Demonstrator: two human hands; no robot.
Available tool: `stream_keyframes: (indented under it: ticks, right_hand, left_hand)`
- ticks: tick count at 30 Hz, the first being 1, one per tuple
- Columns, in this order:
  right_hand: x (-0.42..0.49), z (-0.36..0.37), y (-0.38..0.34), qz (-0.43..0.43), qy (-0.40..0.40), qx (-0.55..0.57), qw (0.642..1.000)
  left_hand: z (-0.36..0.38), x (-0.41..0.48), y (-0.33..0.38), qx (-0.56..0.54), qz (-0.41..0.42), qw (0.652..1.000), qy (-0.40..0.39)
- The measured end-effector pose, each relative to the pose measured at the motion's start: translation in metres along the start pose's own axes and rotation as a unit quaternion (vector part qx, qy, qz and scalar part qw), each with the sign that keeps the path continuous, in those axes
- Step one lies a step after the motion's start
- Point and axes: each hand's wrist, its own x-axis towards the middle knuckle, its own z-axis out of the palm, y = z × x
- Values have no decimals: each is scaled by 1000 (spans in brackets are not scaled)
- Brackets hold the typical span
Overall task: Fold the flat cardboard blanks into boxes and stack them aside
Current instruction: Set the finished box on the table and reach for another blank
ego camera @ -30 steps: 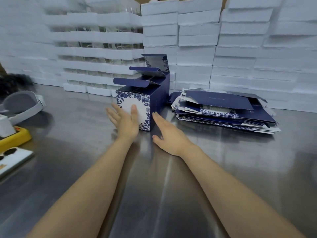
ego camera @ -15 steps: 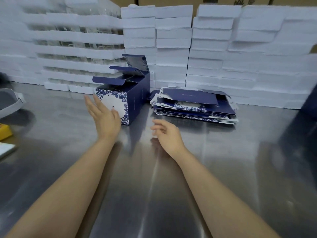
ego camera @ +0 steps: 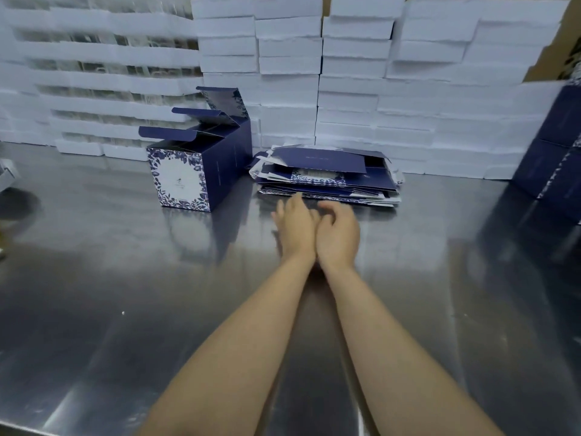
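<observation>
- Table (ego camera: 125, 309): bare metal, smooth and glossy, with faint brush streaks and blurred reflections.
- Folded box (ego camera: 201, 171): thin card; the navy sides are matt with a slight sheen, and the front panel is white with a blue leaf print.
- Flat blanks (ego camera: 330, 174): the same printed card, plain white where the inner faces show.
- Stacked blocks (ego camera: 345, 105): white foam, matt, with rough, ragged edges.
- Sheet behind them (ego camera: 566, 23): brown cardboard, dull.

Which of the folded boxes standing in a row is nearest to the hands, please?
The front box, showing its white flower-bordered face; the others line up behind it toward the white slabs.
</observation>
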Motion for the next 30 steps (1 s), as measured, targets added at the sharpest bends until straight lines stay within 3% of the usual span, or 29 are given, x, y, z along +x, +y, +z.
stream_keyframes:
  ticks: [4, 9, 13, 17, 19, 21, 23, 26, 28, 30]
  right_hand:
    - [36, -21, 29, -53, -49, -169, 983]
    - [76, -7, 52, -100, -79, -378, 917]
    - [99, 22, 57, -146, -101, -441, 880]
    - [118, 37, 66, -111, -160, -432, 880]
    - [120, 39, 66, -91, -147, -412, 895]
    - [112, 36, 60, -130, -72, -337, 930]
    - [102, 23, 50, -211, 54, -209, 953]
    - [86, 0, 35, -321, 209, -99, 918]
    - [77, -13, 23, -340, 243, -73, 906]
    - [69, -27, 6, -302, 234, 0, 924]
  left_hand:
    - [20, 5, 5, 29, 59, 997, -38]
    - [27, 6, -4, 38, 37, 998, -43]
    - [32, 11, -5, 60, 35, 996, -51]
    - [34, 12, -7, 51, 29, 996, -63]
    - [33, 13, -6, 45, 36, 996, -66]
    - [32, 16, -5, 42, 31, 996, -70]
    - [31, 20, -2, 27, 18, 997, -63]
    - [27, 21, 2, -79, -33, 996, -38]
    - [20, 21, -1, -190, -81, 978, -25]
    - [11, 19, -5, -265, -99, 959, -22]
